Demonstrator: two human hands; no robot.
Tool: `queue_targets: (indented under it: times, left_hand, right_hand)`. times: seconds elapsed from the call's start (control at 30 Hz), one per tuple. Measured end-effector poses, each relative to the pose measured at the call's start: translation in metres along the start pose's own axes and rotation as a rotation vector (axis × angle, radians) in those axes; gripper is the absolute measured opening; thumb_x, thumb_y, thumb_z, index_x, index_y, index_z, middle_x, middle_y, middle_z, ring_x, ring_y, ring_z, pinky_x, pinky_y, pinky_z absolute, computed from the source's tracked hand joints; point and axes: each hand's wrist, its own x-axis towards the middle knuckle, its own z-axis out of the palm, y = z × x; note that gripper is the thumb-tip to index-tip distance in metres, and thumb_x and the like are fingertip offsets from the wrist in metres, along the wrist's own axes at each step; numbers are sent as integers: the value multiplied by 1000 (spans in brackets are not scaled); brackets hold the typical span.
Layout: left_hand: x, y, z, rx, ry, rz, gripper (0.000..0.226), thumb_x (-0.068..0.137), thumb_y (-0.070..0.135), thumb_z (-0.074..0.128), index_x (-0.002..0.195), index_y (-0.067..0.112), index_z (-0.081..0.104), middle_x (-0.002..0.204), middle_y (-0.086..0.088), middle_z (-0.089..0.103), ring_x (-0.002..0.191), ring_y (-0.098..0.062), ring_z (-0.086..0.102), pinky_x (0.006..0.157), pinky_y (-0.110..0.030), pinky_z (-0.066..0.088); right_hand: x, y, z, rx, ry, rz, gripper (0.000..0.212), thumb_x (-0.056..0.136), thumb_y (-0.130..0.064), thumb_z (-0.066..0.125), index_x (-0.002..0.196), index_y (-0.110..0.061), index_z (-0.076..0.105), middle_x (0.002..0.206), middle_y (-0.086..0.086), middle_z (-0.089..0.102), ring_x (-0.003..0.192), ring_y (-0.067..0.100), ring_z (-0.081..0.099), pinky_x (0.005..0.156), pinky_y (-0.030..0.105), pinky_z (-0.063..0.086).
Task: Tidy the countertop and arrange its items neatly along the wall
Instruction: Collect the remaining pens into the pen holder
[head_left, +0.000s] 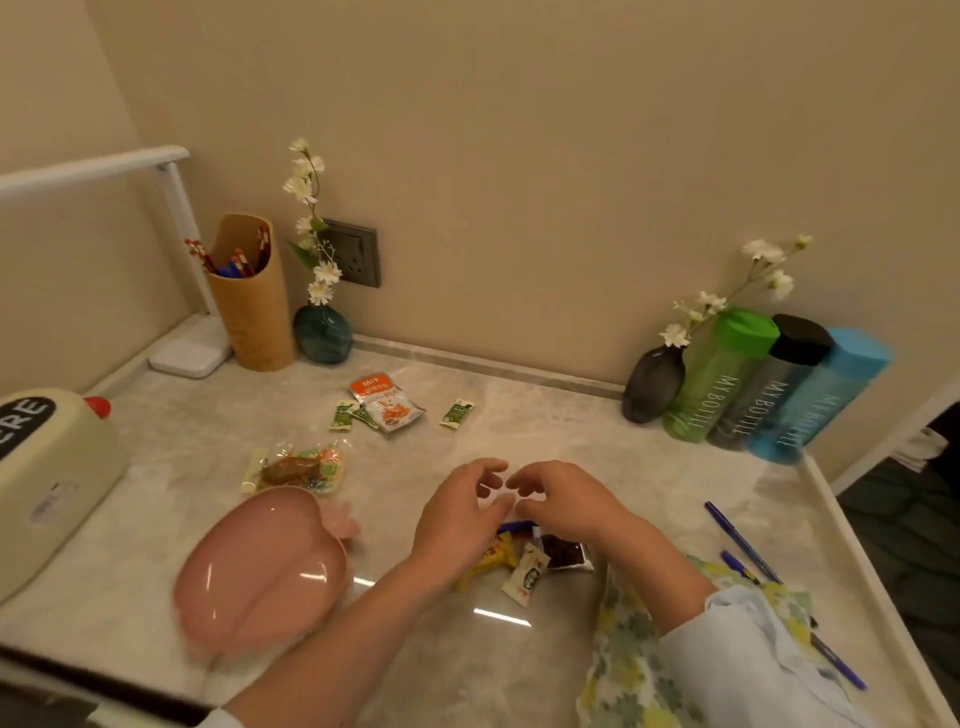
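Observation:
My left hand (460, 512) and my right hand (563, 501) hover side by side over the marble countertop (649, 467), fingers loosely curled, fingertips nearly meeting, holding nothing I can see. Under them lies a small heap of snack packets (524, 564): yellow, white and dark ones. A pink heart-shaped dish (260, 566) lies left of my left forearm. Behind the dish sits a clear packet with brown food (296, 467). Farther back lie an orange-and-white sachet (387, 402) and small green packets (457, 413). Blue pens (740, 540) lie at the right.
Along the wall stand a wooden holder with pens (254, 306), a teal vase (322, 332), a dark vase (652, 382) and three bottles: green (719, 374), grey (769, 389), blue (821, 400). A cream appliance (47, 478) sits left. A floral cloth (639, 649) lies under my right forearm.

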Motion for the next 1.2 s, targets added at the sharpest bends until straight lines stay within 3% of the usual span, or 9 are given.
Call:
queue_targets:
  times: [0.13, 0.23, 0.4, 0.6, 0.8, 0.93, 1.03, 1.1, 1.2]
  left_hand:
    - [-14, -8, 27, 327, 38, 52, 50, 85, 31, 61, 134, 32, 49, 125, 10, 57, 115, -11, 53, 96, -29, 44]
    - [-24, -17, 39, 453, 120, 77, 53, 88, 34, 54, 139, 32, 42, 131, 10, 53, 121, -12, 47, 102, -29, 36]
    - [-35, -28, 45, 341, 249, 147, 52, 84, 31, 50, 135, 32, 43, 123, 15, 53, 110, -6, 51, 98, -26, 37]
    - [-35, -25, 48, 387, 303, 204, 61, 81, 31, 55, 140, 28, 38, 134, 10, 47, 116, -11, 50, 100, -27, 36]
    - [-34, -23, 47, 386, 337, 169, 73, 76, 29, 63, 143, 27, 34, 141, 9, 44, 126, -10, 42, 109, -29, 31]
    - [-34, -22, 47, 393, 374, 188, 51, 75, 33, 57, 125, 25, 49, 124, 9, 53, 113, -15, 49, 102, -27, 34]
    - [-32, -22, 46, 403, 378, 194, 32, 78, 31, 57, 110, 25, 55, 105, 12, 55, 97, -7, 46, 97, -29, 38]
    - [-30, -23, 47, 406, 375, 178, 28, 81, 27, 61, 109, 25, 57, 102, 14, 56, 90, 1, 40, 103, -35, 38]
    - [-28, -22, 45, 392, 338, 114, 25, 89, 31, 57, 113, 29, 59, 107, 16, 61, 102, -3, 53, 115, -36, 26]
  right_hand:
    - [-6, 20, 17, -102, 18, -44, 46, 85, -34, 60, 131, -28, 58, 126, -1, 59, 117, 19, 55, 93, 35, 49]
    - [-8, 27, 32, -223, 107, -148, 44, 87, -41, 56, 130, -32, 57, 119, 0, 53, 112, 22, 50, 88, 35, 44]
    - [-6, 29, 37, -293, 163, -260, 37, 90, -44, 54, 124, -34, 62, 113, 0, 55, 107, 23, 50, 84, 36, 43]
    - [-4, 28, 38, -193, 182, -273, 20, 87, -32, 59, 103, -23, 65, 106, 0, 60, 104, 21, 53, 83, 35, 45]
    - [0, 29, 40, -172, 179, -245, 24, 94, -27, 52, 112, -16, 63, 109, 5, 62, 104, 25, 53, 84, 37, 45]
    - [5, 30, 41, -78, 196, -171, 23, 96, -24, 47, 112, -13, 59, 112, 7, 59, 105, 26, 53, 85, 38, 46]
    - [7, 32, 38, 91, 241, -103, 23, 98, -23, 44, 117, -14, 56, 115, 6, 59, 102, 23, 56, 84, 37, 47]
    - [7, 34, 37, 177, 275, -88, 23, 100, -22, 42, 118, -15, 55, 115, 4, 60, 99, 21, 57, 83, 35, 47]
    - [8, 36, 37, 309, 340, -104, 25, 100, -19, 42, 121, -18, 56, 113, 1, 62, 95, 15, 56, 80, 29, 45]
